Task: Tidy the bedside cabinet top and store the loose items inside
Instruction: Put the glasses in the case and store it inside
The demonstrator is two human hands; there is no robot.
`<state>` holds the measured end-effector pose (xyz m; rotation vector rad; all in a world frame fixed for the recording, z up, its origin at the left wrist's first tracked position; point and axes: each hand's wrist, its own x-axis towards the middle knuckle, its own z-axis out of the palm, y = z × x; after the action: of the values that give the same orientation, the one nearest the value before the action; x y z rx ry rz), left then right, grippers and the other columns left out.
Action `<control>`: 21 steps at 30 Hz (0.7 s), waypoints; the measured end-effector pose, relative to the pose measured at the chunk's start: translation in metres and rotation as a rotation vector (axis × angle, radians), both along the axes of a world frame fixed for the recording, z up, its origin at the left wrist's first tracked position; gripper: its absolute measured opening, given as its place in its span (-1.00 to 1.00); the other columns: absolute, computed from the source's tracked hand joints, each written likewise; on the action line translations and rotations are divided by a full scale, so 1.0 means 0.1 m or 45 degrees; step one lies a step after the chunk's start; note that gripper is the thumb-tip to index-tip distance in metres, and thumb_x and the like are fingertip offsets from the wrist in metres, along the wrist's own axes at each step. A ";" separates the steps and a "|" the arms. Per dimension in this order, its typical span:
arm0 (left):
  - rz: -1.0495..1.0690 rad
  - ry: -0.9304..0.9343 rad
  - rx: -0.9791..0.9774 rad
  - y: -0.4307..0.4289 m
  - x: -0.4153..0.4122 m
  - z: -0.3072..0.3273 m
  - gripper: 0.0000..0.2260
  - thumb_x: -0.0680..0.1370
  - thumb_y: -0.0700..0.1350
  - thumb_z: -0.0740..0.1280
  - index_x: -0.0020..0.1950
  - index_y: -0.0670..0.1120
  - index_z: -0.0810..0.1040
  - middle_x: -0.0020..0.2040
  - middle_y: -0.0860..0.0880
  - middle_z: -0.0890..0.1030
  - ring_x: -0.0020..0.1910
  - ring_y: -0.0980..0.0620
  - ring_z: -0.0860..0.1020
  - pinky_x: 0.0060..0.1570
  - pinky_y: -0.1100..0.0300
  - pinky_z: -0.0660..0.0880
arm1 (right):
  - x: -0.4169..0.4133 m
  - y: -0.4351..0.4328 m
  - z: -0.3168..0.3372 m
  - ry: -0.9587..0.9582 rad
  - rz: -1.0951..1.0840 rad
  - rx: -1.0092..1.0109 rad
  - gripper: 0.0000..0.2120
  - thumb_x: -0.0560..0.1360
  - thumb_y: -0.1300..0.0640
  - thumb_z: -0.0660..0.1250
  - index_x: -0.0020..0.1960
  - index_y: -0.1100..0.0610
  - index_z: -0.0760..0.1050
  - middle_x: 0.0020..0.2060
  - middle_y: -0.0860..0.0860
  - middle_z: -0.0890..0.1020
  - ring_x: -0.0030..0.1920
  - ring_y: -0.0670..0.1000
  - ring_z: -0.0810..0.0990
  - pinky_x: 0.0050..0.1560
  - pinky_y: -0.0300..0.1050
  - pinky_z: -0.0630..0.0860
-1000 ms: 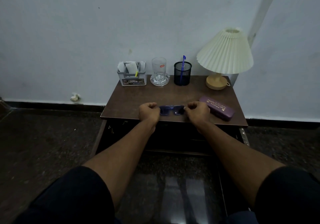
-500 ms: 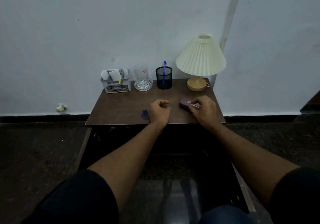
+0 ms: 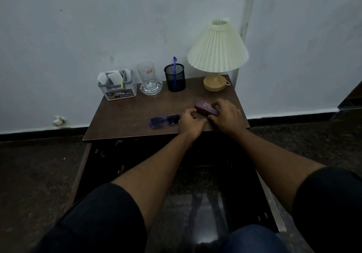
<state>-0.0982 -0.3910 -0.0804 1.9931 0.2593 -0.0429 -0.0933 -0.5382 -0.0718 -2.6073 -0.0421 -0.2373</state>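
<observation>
Blue-framed sunglasses (image 3: 163,121) lie flat near the front edge of the brown cabinet top (image 3: 127,115). Just right of them my left hand (image 3: 191,122) rests with curled fingers; its thumb side touches the sunglasses' right end and its fingertips reach toward the purple glasses case (image 3: 203,108). My right hand (image 3: 227,115) lies over the case's right half and grips it against the top. The case looks closed. Whether my left hand holds anything is hidden by its own fingers.
Along the back edge stand a grey organiser (image 3: 117,89) with papers, a drinking glass (image 3: 146,72) in a glass ashtray (image 3: 151,90), a black mesh cup (image 3: 175,79) holding a blue pen, and a pleated lamp (image 3: 217,51). A dark drawer (image 3: 271,205) juts out below, over my knees.
Both hands held the sunglasses at the front edge. My right hand then went to the case, and my left hand slid right, leaving most of the sunglasses uncovered on the top.
</observation>
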 end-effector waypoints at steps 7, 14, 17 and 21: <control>0.017 -0.008 -0.136 0.08 -0.01 0.04 -0.40 0.41 -0.17 0.55 0.40 -0.08 0.42 0.16 0.01 0.59 0.10 0.10 0.54 0.20 0.21 0.47 | -0.09 -0.04 0.08 -0.030 0.092 0.070 -0.54 0.43 0.05 0.53 0.29 0.03 0.49 0.23 0.08 0.59 0.22 0.12 0.56 0.20 0.06 0.54; -0.028 -0.045 -0.333 0.44 -0.24 0.27 -0.31 0.36 -0.35 0.55 0.44 -0.11 0.40 0.25 -0.07 0.62 0.09 0.09 0.60 -0.01 0.39 0.56 | -0.37 0.06 0.36 -0.039 0.344 0.129 -0.52 0.43 0.06 0.53 0.30 -0.06 0.49 0.23 -0.02 0.58 0.20 -0.02 0.55 0.18 -0.10 0.55; -0.112 -0.080 -0.357 0.68 -0.43 0.37 -0.30 0.34 -0.43 0.53 0.43 -0.15 0.41 0.28 -0.14 0.61 0.04 0.17 0.60 -0.07 0.45 0.56 | -0.53 0.18 0.47 -0.080 0.429 0.141 -0.55 0.43 0.05 0.53 0.27 -0.07 0.50 0.20 -0.06 0.59 0.17 -0.05 0.56 0.18 -0.12 0.54; -0.158 -0.070 -0.489 0.97 -0.74 0.51 -0.27 0.37 -0.47 0.50 0.49 -0.12 0.38 0.35 -0.15 0.55 0.29 -0.12 0.59 0.26 -0.12 0.56 | -0.71 0.42 0.57 -0.117 0.517 0.136 -0.59 0.42 0.06 0.53 0.24 -0.05 0.54 0.18 -0.08 0.61 0.17 -0.06 0.58 0.21 -0.11 0.53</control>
<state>-0.1722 -0.2936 -0.0290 1.6227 0.0825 -0.1086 -0.1646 -0.4964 -0.0146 -2.4145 -0.5677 -0.2051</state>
